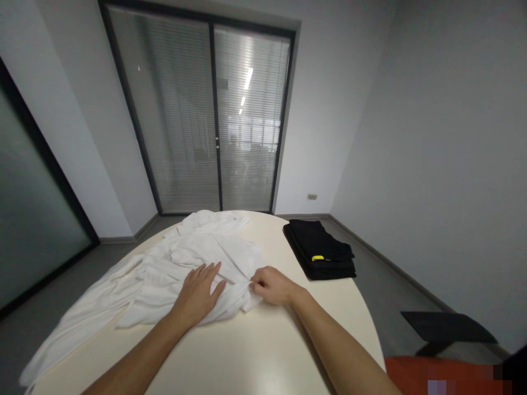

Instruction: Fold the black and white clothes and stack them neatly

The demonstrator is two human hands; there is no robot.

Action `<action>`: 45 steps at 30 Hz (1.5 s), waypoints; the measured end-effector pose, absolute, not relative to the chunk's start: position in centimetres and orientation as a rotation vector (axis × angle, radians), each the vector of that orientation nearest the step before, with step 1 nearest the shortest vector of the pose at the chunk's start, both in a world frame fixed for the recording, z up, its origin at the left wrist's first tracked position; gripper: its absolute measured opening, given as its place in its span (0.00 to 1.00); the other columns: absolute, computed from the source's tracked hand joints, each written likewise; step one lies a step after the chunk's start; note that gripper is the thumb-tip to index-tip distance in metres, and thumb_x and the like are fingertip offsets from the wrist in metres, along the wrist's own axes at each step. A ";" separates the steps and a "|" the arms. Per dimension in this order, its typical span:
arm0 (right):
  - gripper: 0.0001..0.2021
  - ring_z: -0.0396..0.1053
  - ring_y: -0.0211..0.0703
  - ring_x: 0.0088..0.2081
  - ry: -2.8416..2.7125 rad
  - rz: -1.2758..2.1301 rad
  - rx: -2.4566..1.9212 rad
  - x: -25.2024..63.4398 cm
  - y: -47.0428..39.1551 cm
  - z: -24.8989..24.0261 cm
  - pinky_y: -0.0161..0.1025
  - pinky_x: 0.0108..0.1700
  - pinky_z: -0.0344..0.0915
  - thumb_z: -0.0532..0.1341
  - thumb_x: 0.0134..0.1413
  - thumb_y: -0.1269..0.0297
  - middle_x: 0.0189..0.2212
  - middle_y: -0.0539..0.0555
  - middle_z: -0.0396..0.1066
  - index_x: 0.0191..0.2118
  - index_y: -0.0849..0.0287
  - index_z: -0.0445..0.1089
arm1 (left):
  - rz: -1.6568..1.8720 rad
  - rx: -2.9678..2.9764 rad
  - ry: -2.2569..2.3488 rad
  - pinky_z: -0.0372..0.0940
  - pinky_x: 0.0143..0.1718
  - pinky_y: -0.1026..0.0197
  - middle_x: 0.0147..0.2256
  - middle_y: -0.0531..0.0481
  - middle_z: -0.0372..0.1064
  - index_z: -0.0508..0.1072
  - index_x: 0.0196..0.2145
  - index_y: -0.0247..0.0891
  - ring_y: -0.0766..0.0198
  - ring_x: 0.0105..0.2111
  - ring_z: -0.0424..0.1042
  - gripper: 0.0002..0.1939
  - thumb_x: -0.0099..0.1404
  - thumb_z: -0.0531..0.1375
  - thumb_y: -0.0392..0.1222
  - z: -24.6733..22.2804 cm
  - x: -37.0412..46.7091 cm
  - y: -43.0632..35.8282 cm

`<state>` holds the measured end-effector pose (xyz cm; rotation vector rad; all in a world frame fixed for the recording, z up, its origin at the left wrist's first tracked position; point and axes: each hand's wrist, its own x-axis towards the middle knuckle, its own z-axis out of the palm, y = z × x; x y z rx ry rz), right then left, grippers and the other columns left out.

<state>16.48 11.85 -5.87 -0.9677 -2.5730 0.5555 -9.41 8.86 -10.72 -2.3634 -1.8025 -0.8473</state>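
Note:
A rumpled white garment (pixel 164 269) with long sleeves or legs spreads over the left half of the round table (pixel 263 351). One long part of it hangs past the table's left edge. My left hand (pixel 200 291) lies flat on the cloth, fingers spread. At the garment's right end, my right hand (pixel 272 285) pinches a bit of the fabric, and creases run from the fingertips into the cloth. Which part of the garment is pinched I cannot tell.
Folded black clothes (pixel 321 247) lie stacked at the table's right side, with a small yellow object (pixel 317 258) on them. A chair with a black armrest (pixel 448 327) and red seat (pixel 411 373) stands at the lower right. Glass doors (pixel 216 109) with blinds are behind the table.

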 end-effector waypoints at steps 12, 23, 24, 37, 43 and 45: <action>0.25 0.59 0.54 0.62 -2.282 0.275 -1.280 17.8 13.4 -8.1 0.51 0.62 0.55 0.54 0.66 0.55 0.61 0.64 0.65 0.63 0.62 0.62 | -1.057 -3.122 -1.622 0.69 0.40 0.61 0.37 0.52 0.79 0.77 0.48 0.45 0.61 0.36 0.77 0.17 0.74 0.50 0.46 -5.8 -6.3 4.7; 0.22 0.69 0.45 0.49 -2.126 0.731 -0.919 16.4 13.0 -7.6 0.44 0.55 0.63 0.62 0.51 0.73 0.46 0.56 0.72 0.54 0.57 0.69 | -1.205 -2.557 -1.758 0.57 0.62 0.40 0.66 0.36 0.55 0.45 0.71 0.41 0.46 0.65 0.57 0.43 0.65 0.61 0.48 -11.1 -8.3 8.0; 0.22 0.69 0.44 0.48 -2.106 0.789 -0.865 16.1 12.6 -7.2 0.43 0.55 0.63 0.63 0.50 0.74 0.44 0.54 0.72 0.52 0.56 0.70 | -1.226 -2.565 -1.759 0.56 0.62 0.40 0.66 0.36 0.56 0.43 0.72 0.42 0.46 0.65 0.57 0.44 0.65 0.61 0.48 -11.1 -8.3 8.0; 0.29 0.68 0.36 0.37 -2.012 1.117 -0.702 15.0 10.4 -5.1 0.35 0.38 0.66 0.69 0.48 0.64 0.51 0.56 0.69 0.57 0.54 0.64 | -1.595 -2.691 -1.482 0.61 0.60 0.45 0.49 0.43 0.73 0.75 0.41 0.42 0.52 0.57 0.67 0.07 0.66 0.59 0.40 -8.6 -7.6 7.6; 0.06 0.69 0.40 0.35 -2.155 0.981 -0.691 15.8 10.4 -4.3 0.37 0.40 0.64 0.65 0.52 0.63 0.37 0.53 0.74 0.36 0.58 0.73 | -1.619 -2.743 -1.434 0.57 0.63 0.46 0.52 0.44 0.73 0.71 0.49 0.42 0.54 0.58 0.67 0.11 0.69 0.57 0.40 -8.4 -7.2 6.7; 0.07 0.70 0.44 0.42 -2.107 0.995 -0.661 16.2 10.5 -4.1 0.41 0.47 0.64 0.63 0.57 0.60 0.41 0.54 0.74 0.38 0.58 0.72 | -1.610 -2.704 -1.522 0.61 0.61 0.48 0.50 0.44 0.73 0.70 0.49 0.42 0.55 0.55 0.70 0.12 0.69 0.56 0.42 -8.4 -7.1 6.6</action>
